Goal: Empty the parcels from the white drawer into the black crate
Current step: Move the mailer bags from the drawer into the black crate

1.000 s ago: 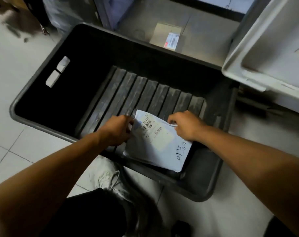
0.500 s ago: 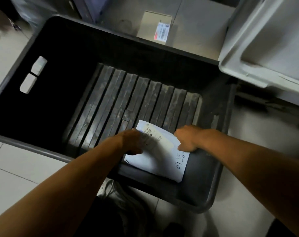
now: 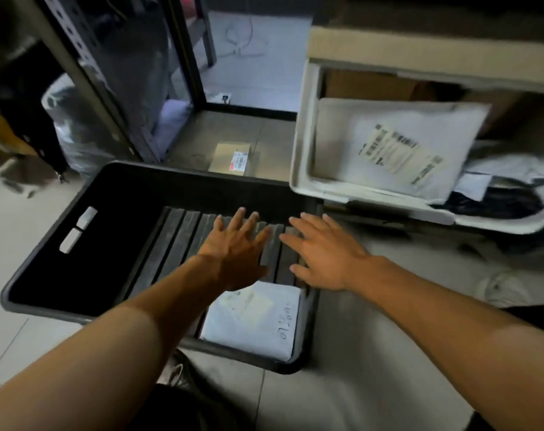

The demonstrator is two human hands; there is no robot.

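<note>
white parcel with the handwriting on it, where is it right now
In the head view the white parcel lies flat in the near right corner of the black crate, just below both open hands, left hand and right hand.

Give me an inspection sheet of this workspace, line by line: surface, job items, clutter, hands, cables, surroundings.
Surface: pale tiled floor.
Job's things: black plastic crate on the floor, one white flat parcel in its near right corner; white plastic drawer to its right holds a large white mailer with a label, with more bags beside it.
Clutter: small brown cardboard box on the floor beyond the crate.
Hands: left hand and right hand open, fingers spread over the crate, holding nothing.
Cables: a thin white cord on the far floor.
Surroundings: grey metal shelving frame.
</note>
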